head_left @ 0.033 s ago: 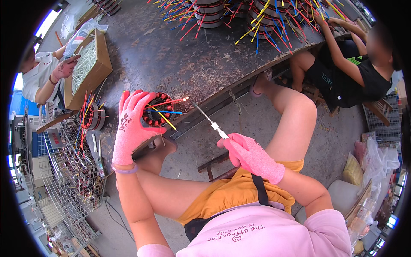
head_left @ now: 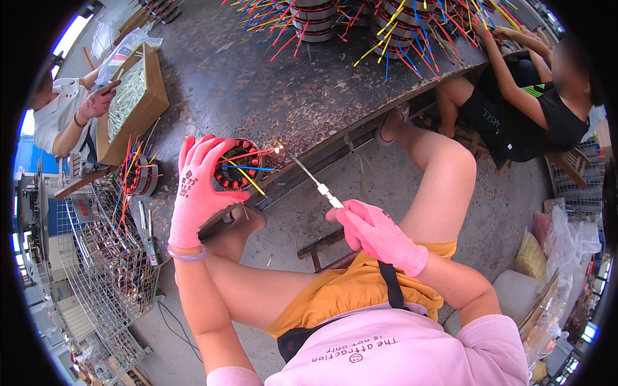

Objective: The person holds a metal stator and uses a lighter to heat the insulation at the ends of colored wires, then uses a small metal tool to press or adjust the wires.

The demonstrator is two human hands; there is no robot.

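Observation:
My left hand (head_left: 205,174), in a pink glove, has fingers and thumb spread round the left side of a motor stator (head_left: 250,146) at the table's near edge. Red, blue and yellow wires stick out of the stator's middle. An orange-white glow (head_left: 278,147) shows at the end of the red wires (head_left: 248,154). In my right hand (head_left: 376,233), also pink-gloved, is a slim tool (head_left: 322,190) with a metal rod and a white handle; its exact kind is unclear. The rod's tip points up-left, a short gap from the glow.
Another wired stator (head_left: 140,177) lies left of my left hand, beside a cardboard box (head_left: 154,87) of white sleeves. Stacked stators (head_left: 313,19) with bristling wires stand on the dark table (head_left: 219,77). Co-workers sit at far left and right. Wire baskets (head_left: 103,270) stand at left.
The glow at the red wires' end reaches slightly higher. Both hands, the stator and the tool stay in place.

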